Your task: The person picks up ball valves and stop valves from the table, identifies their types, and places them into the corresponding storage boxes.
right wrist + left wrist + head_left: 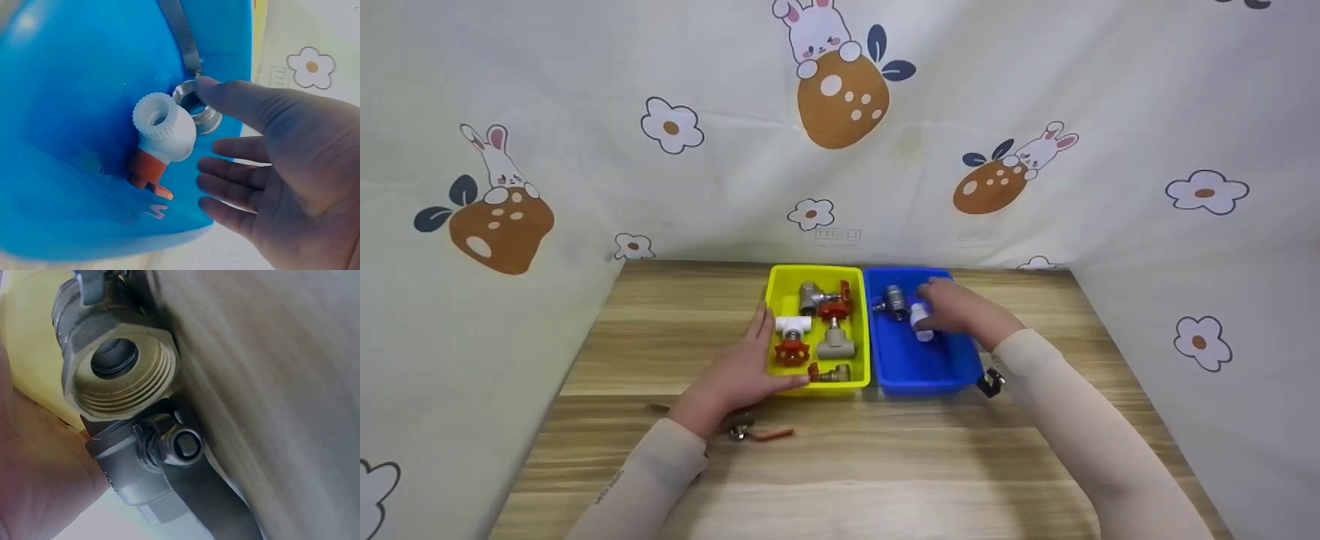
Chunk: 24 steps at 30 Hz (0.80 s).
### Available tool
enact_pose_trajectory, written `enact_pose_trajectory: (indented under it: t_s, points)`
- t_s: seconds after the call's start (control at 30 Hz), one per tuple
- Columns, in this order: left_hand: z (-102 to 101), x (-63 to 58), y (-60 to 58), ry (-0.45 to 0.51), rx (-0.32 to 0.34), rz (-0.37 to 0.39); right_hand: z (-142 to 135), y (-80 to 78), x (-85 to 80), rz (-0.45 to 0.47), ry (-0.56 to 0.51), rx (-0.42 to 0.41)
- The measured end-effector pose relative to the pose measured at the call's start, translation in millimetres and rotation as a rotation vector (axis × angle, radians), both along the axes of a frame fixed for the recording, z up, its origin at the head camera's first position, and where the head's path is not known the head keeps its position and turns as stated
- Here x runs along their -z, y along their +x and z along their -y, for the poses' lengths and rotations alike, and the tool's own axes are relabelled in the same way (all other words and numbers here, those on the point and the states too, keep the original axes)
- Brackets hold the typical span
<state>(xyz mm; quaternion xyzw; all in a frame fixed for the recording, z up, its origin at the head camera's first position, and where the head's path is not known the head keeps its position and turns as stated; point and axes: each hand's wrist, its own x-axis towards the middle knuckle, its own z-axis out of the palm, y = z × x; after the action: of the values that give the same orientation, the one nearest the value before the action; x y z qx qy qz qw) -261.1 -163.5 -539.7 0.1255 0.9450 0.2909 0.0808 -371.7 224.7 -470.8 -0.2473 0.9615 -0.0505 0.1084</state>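
Right hand [958, 306] is hanging over blue rectangular plastic bin [901, 364], thumb and fingers apart. White plastic valve with orange-red handle [175, 138] is lying in blue bin, near these fingers, beside silver metal valve [895, 302]. Left of blue bin, left hand [739, 375] is touching yellow rectangular plastic bin [784, 286] holding red-handled valves [793, 352], thumb lying apart from fingers.

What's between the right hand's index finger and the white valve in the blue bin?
Right wrist view: bare stretch, just blue bin between index finger and white valve.
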Motion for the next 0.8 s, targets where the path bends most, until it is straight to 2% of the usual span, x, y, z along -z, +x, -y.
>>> enact_pose_trajectory:
  t_s: [0.2,0.3,0.57,0.8]
  points:
    - [0,1.4,-0.2,-0.002,-0.004,0.005,-22,21.4,2.1,-0.096,-0.121,0.019]
    - [1,1.6,-0.3,0.007,-0.001,0.004,-34,34.9,6.5,-0.121,-0.183,0.062]
    - [2,3.1,0.1,0.027,0.005,-0.007,-61,67.0,31.9,-0.106,-0.239,0.188]
    - [0,3.0,-1.0,0.013,-0.001,-0.005,-68,82.4,57.1,-0.11,-0.287,0.192]
